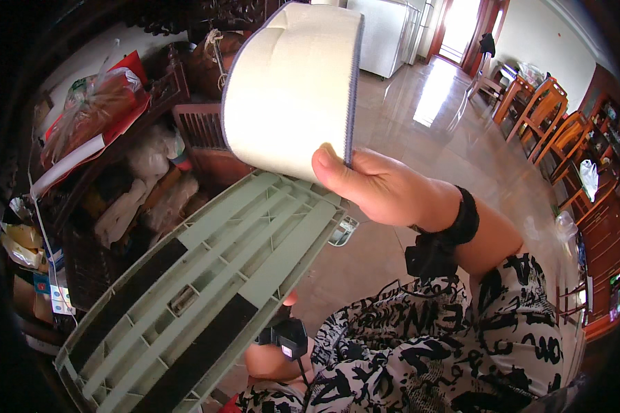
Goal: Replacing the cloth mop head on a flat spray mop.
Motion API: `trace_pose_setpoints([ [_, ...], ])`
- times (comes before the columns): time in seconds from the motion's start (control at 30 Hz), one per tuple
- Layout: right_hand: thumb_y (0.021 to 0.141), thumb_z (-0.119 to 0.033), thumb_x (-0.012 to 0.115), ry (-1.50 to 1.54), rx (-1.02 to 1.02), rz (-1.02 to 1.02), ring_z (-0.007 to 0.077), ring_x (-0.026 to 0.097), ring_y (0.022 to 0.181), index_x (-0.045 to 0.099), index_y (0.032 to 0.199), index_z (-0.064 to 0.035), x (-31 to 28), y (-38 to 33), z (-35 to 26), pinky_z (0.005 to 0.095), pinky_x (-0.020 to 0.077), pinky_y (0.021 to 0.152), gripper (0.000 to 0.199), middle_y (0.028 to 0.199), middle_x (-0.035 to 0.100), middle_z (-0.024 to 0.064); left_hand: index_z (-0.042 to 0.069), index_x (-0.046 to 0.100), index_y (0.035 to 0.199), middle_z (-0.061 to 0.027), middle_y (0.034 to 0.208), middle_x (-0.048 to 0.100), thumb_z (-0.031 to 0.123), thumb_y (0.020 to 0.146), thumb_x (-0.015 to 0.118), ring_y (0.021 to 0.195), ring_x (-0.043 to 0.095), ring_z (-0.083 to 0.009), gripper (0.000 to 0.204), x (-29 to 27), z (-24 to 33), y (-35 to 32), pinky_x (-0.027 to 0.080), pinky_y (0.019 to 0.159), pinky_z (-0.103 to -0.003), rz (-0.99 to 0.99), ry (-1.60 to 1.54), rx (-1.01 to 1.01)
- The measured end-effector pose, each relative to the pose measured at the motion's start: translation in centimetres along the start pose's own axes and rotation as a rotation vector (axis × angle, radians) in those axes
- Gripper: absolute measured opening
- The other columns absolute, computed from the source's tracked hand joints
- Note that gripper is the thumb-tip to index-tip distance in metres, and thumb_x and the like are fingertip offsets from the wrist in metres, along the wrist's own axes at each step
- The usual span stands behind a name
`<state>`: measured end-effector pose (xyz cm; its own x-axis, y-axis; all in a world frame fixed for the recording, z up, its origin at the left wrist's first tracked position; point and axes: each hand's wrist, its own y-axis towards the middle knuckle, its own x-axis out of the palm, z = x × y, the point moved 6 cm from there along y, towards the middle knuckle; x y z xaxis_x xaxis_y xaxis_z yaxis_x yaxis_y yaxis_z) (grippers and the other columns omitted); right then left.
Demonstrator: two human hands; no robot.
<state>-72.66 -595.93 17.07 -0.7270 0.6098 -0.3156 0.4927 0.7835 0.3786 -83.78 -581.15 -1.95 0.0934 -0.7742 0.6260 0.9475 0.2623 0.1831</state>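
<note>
A grey-green flat mop head (207,282) is tilted up in front of me, its ribbed underside with two black fastening strips facing me. My left hand (290,299) is mostly hidden behind the mop head, supporting it; only a fingertip shows by the plate's right edge. My right hand (375,186) pinches the lower right edge of a white mop pad (289,96) with dark grey edging, thumb on its white face. That pad curls upward from the plate's far end; whether it is fastened there I cannot tell.
Bags and a red item pile up on a dark wooden bench (179,76) at left. A white cabinet-like appliance (379,34) stands at the back. Wooden chairs (548,107) line the right side, over a shiny tiled floor (399,117). Patterned clothing (448,337) covers my lap.
</note>
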Motion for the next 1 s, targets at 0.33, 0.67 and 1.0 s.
trace_pose_setpoints([
  [0.33,0.101,-0.037,0.036,0.115,-0.023,0.128,0.0176,0.054,0.102,0.047,0.124,0.0036,-1.4,0.1,1.2,0.0301,0.041,0.092,0.048,0.113,0.057,0.0096,0.003,0.048,0.128,-0.0127,0.126,0.052,0.043,0.075,0.07,0.114,0.051,-0.0259,0.07,0.4,0.1,-0.3,0.044,0.095,-0.038,-0.016,-0.019,0.0],
  [0.67,0.101,-0.028,0.037,1.034,-0.03,0.211,0.0202,0.045,0.124,0.035,0.137,0.0019,-0.6,-1.1,1.5,0.0352,0.0343,0.106,0.047,0.136,0.046,0.0106,0.003,0.048,0.128,-0.0132,0.126,0.052,0.044,0.074,0.071,0.114,0.051,-0.0264,0.072,0.5,0.3,-0.3,0.045,0.094,-0.038,-0.032,-0.053,0.007],
  [1.0,0.102,-0.034,0.036,0.024,-0.159,0.362,0.0155,0.052,0.103,0.042,0.129,0.0022,-0.9,-3.1,1.4,0.0264,0.0406,0.091,0.046,0.117,0.054,0.0082,0.003,0.048,0.128,-0.0136,0.126,0.052,0.046,0.073,0.072,0.114,0.051,-0.027,0.074,0.6,-0.2,0.5,0.045,0.093,-0.038,-0.072,-0.092,0.017],
])
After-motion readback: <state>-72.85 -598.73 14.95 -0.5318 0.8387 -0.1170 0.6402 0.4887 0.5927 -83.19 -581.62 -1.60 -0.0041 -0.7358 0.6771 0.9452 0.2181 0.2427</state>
